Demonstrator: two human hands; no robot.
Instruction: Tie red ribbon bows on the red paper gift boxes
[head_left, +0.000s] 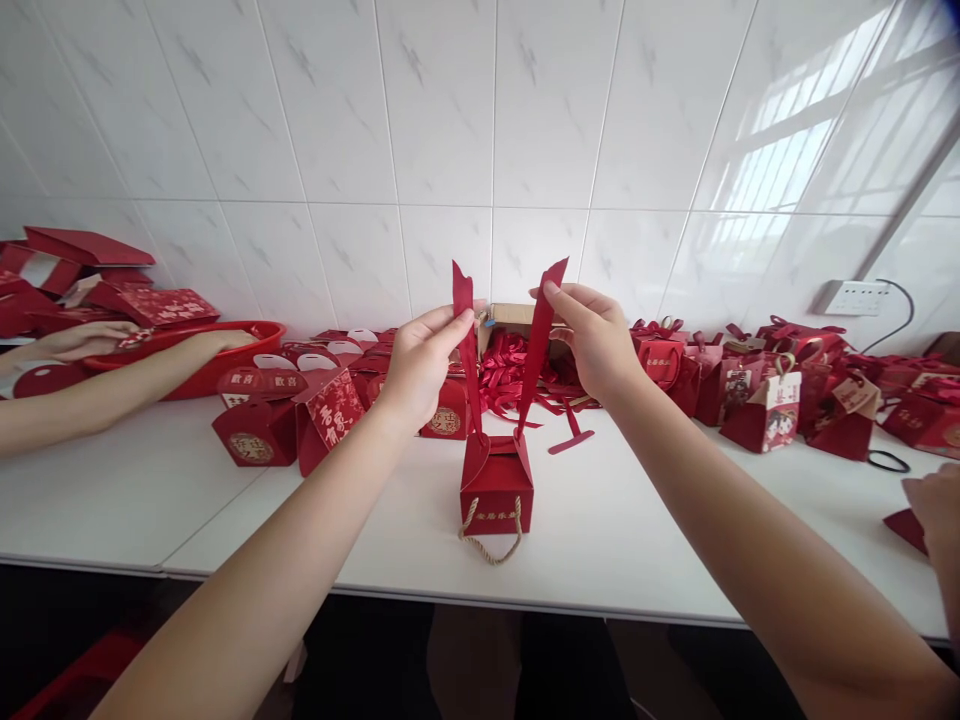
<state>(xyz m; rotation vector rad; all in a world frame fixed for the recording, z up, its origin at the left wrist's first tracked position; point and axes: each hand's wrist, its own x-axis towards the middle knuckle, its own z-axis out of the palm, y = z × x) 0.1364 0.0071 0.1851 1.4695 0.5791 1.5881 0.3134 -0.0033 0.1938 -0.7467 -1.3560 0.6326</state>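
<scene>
A small red gift box (496, 490) with gold lettering stands on the white table, a twisted rope handle (491, 552) drooping over its front. From its top rises a red ribbon (531, 370), its two ends pulled up and apart in a V. My left hand (424, 365) pinches the left end between thumb and fingers. The right end is pinched in my right hand (592, 335), level with the other. Behind the box, a heap of red ribbons (510, 372) spills from a cardboard box (517, 313).
Red gift boxes (259, 430) crowd the left, beside a red basin (259, 345) where another person's hands work. More finished boxes (780, 410) line the right; a co-worker's hand (934, 510) shows at that edge. A power strip (853, 298) sits against the tiled wall.
</scene>
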